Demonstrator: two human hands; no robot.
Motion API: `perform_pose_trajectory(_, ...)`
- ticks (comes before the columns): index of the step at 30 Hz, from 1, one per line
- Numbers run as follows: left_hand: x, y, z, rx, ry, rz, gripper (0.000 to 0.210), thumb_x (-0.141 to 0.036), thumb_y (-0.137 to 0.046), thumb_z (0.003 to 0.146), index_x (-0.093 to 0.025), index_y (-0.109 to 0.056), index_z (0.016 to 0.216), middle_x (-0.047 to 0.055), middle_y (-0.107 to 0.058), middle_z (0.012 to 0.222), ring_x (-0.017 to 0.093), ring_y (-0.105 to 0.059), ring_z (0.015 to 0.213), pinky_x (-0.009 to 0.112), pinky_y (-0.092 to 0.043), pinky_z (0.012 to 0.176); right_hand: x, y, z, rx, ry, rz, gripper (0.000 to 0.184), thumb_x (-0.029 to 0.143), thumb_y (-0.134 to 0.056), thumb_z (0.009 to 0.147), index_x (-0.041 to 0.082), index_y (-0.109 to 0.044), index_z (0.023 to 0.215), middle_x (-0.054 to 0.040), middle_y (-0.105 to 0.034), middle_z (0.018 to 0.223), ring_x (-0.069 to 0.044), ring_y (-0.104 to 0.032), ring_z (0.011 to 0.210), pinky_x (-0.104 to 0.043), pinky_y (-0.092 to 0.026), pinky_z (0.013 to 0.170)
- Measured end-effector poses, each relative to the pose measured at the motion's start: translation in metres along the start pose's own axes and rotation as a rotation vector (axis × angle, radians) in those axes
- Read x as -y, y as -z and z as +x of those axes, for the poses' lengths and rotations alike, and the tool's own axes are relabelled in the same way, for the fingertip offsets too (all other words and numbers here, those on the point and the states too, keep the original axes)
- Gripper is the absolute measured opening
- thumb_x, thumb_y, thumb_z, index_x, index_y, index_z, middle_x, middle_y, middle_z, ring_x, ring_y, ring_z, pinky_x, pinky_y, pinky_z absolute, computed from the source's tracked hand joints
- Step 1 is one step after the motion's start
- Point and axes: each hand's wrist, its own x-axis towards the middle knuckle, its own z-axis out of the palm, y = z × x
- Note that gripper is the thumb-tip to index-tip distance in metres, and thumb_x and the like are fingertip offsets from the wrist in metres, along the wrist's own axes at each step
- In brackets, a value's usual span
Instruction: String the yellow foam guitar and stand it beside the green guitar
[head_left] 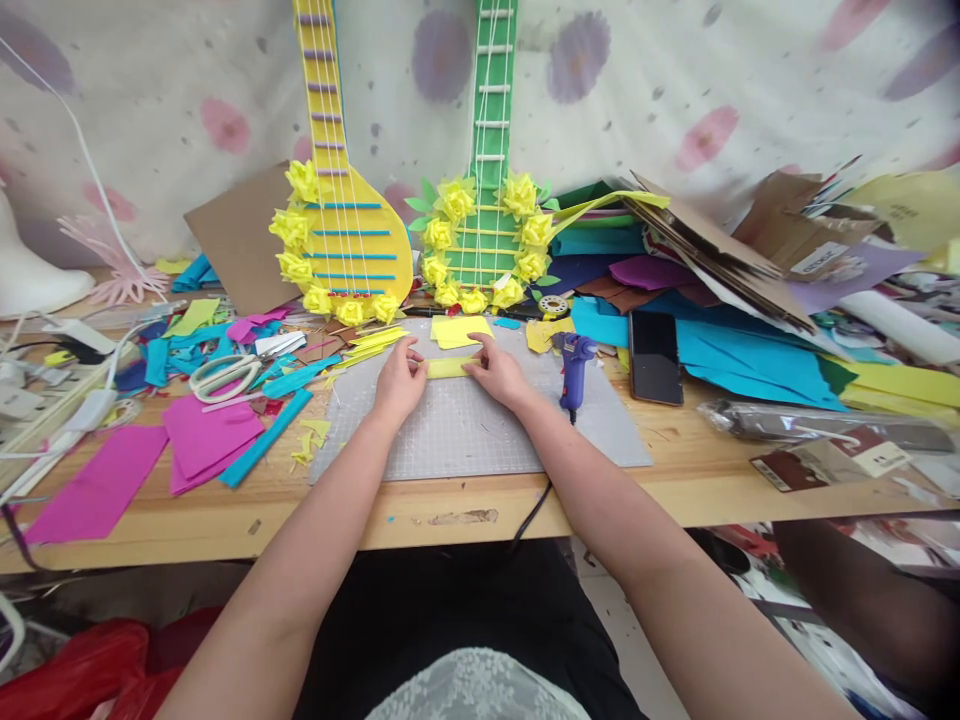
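A narrow yellow paper strip [451, 368] lies across the grey cutting mat [480, 435]. My left hand [398, 382] pinches its left end and my right hand [498, 372] presses on its right end, both resting on the mat. Just beyond the strip lies a yellow paper square [459, 331]. More cut yellow strips [373, 342] sit at the mat's far left corner.
A purple glue gun [574, 366] stands right of my right hand, a black phone [655, 357] beyond it. Scissors [225, 375] and pink and blue paper scraps [202, 440] lie left. Two paper guitars, yellow [341, 235] and green [487, 230], lean against the wall. Cardboard and paper piles fill the right.
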Motion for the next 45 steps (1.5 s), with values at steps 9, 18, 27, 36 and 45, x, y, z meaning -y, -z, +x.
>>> perform_pose_trajectory(9, 0.0, 0.003, -0.002, -0.032, 0.027, 0.017, 0.047, -0.018, -0.054, 0.074, -0.021, -0.038, 0.118, 0.0, -0.059, 0.095, 0.01, -0.057, 0.068, 0.026, -0.045, 0.069, 0.002, -0.004, 0.003, -0.009, -0.03, -0.024, 0.056, 0.026, -0.054, 0.076, 0.021, -0.038, 0.129, -0.0007, -0.061, 0.087, -0.015, -0.054, 0.071, -0.027, -0.039, 0.066)
perform_pose_trajectory(18, -0.005, -0.001, -0.002, -0.061, 0.018, 0.212, 0.054, -0.017, -0.051, 0.076, -0.021, -0.032, 0.126, 0.007, -0.055, 0.112, 0.016, -0.059, 0.086, 0.031, -0.047, 0.077, 0.012, -0.011, 0.003, -0.063, -0.093, -0.156, 0.048, 0.027, -0.052, 0.078, 0.017, -0.041, 0.123, -0.0021, -0.06, 0.08, -0.018, -0.056, 0.075, -0.028, -0.039, 0.067)
perform_pose_trajectory(27, -0.009, -0.002, -0.002, -0.031, -0.007, 0.302, 0.058, -0.015, -0.05, 0.077, -0.017, -0.029, 0.131, 0.01, -0.053, 0.116, 0.02, -0.059, 0.097, 0.033, -0.048, 0.078, 0.011, -0.012, 0.001, -0.062, -0.07, -0.178, 0.047, 0.024, -0.049, 0.077, 0.018, -0.041, 0.122, -0.0026, -0.06, 0.081, -0.019, -0.056, 0.076, -0.03, -0.04, 0.068)
perform_pose_trajectory(36, -0.008, -0.004, -0.001, -0.031, -0.008, 0.314, 0.057, -0.015, -0.05, 0.077, -0.017, -0.029, 0.13, 0.011, -0.053, 0.116, 0.021, -0.058, 0.099, 0.034, -0.048, 0.079, 0.01, -0.013, 0.001, -0.056, -0.073, -0.217, 0.045, 0.023, -0.046, 0.078, 0.017, -0.041, 0.122, -0.0044, -0.061, 0.082, -0.021, -0.056, 0.08, -0.032, -0.042, 0.071)
perform_pose_trajectory(45, -0.008, -0.003, 0.001, -0.007, -0.039, 0.384, 0.037, -0.015, -0.049, 0.077, -0.02, -0.047, 0.114, 0.008, -0.054, 0.112, 0.02, -0.058, 0.091, 0.032, -0.047, 0.073, 0.011, -0.014, 0.001, -0.059, -0.075, -0.263, 0.037, 0.023, -0.045, 0.079, 0.018, -0.04, 0.114, -0.0051, -0.061, 0.083, -0.022, -0.056, 0.082, -0.032, -0.04, 0.069)
